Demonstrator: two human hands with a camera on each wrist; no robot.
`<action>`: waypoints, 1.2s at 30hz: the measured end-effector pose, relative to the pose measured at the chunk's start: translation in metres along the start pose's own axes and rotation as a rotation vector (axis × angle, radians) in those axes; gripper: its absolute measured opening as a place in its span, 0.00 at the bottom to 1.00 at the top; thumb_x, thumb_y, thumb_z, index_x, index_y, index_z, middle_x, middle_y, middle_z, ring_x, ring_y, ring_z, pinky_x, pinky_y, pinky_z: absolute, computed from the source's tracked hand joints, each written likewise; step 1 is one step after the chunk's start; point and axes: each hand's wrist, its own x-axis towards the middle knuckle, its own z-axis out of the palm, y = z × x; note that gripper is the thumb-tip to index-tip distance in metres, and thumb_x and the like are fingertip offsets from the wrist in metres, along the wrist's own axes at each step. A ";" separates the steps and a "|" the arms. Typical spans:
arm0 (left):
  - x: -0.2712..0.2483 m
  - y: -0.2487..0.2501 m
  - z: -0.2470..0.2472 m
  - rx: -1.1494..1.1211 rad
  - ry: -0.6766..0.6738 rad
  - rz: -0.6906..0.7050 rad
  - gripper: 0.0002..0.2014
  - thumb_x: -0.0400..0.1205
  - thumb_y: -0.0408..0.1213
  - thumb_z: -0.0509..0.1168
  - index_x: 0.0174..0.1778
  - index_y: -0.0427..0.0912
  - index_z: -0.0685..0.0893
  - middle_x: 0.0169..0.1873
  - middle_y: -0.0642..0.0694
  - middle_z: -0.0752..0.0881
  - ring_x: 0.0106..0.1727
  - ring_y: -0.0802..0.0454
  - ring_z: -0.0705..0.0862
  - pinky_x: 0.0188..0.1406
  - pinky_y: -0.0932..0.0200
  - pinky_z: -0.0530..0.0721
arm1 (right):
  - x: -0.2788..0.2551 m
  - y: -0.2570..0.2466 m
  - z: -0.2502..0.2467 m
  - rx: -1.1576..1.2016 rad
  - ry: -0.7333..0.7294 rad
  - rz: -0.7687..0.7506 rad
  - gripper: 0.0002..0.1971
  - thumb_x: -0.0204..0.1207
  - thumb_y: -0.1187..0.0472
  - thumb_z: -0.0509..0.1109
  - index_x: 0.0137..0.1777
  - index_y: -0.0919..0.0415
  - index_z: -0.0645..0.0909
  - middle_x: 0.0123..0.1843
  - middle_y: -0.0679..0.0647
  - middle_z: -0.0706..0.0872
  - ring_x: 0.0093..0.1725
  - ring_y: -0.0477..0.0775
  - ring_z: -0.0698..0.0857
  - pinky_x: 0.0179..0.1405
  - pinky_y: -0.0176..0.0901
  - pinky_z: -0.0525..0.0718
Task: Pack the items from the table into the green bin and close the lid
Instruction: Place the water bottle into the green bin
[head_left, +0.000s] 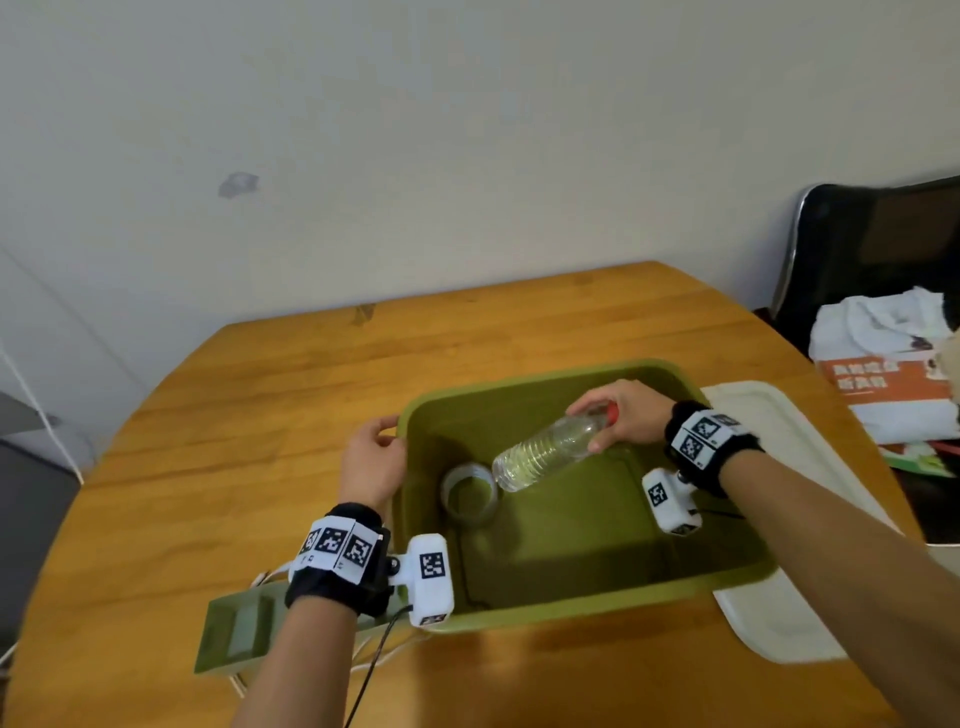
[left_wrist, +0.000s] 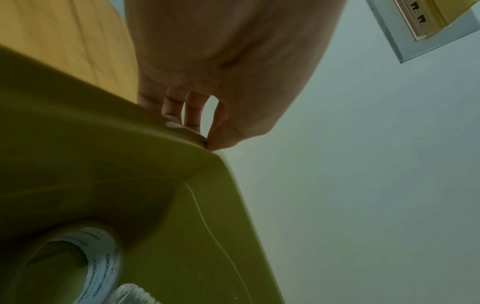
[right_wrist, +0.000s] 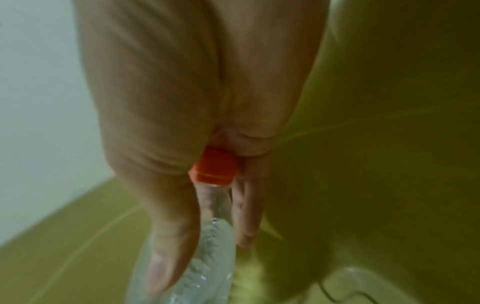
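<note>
Nearest the viewer, a flat green rectangular piece lies on the table under the left forearm; what it is cannot be told. Both wrists wear black fabric bands with white printed marker tags and small white boxy cameras.

Next comes the green bin, a smooth matte plastic tub with rounded corners and a rolled rim, standing open on the table. On its floor at the left lies a roll of tape, a flat ring with a pale printed core. The left hand grips the bin's far left corner: in the left wrist view its fingers curl over the outer wall while the thumb tip presses the rim.

The right hand holds a clear ribbed plastic bottle by its neck end, thumb and fingers wrapped along the shoulder, the red screw cap tucked against the palm. The bottle tilts base-down inside the bin, its bottom just beside the tape roll.

To the right of the bin, partly beneath it, lies the white lid, flat, smooth, round-cornered.

The table is warm, glossy planked wood with a curved edge. Beyond its right side stand a black chair and white bags; a plain pale wall rises behind.
</note>
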 end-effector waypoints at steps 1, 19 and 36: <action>0.000 -0.001 0.001 0.009 0.009 0.004 0.17 0.85 0.34 0.64 0.71 0.46 0.80 0.50 0.44 0.89 0.47 0.43 0.91 0.52 0.40 0.91 | 0.001 0.006 0.002 0.044 -0.003 0.006 0.28 0.63 0.67 0.86 0.60 0.42 0.84 0.57 0.44 0.88 0.51 0.42 0.86 0.61 0.48 0.86; 0.005 -0.006 0.001 0.059 0.071 0.049 0.19 0.85 0.34 0.63 0.73 0.45 0.81 0.44 0.51 0.86 0.43 0.49 0.89 0.51 0.45 0.91 | 0.036 0.000 0.047 -1.101 -0.190 0.079 0.03 0.77 0.63 0.75 0.48 0.61 0.84 0.39 0.54 0.84 0.36 0.54 0.84 0.41 0.45 0.90; 0.000 -0.066 -0.130 -0.173 0.239 -0.010 0.11 0.85 0.34 0.63 0.61 0.41 0.87 0.52 0.43 0.88 0.38 0.51 0.82 0.32 0.58 0.80 | 0.023 -0.289 0.038 -0.455 -0.240 -0.244 0.11 0.76 0.51 0.77 0.43 0.60 0.89 0.35 0.49 0.94 0.35 0.50 0.93 0.33 0.41 0.87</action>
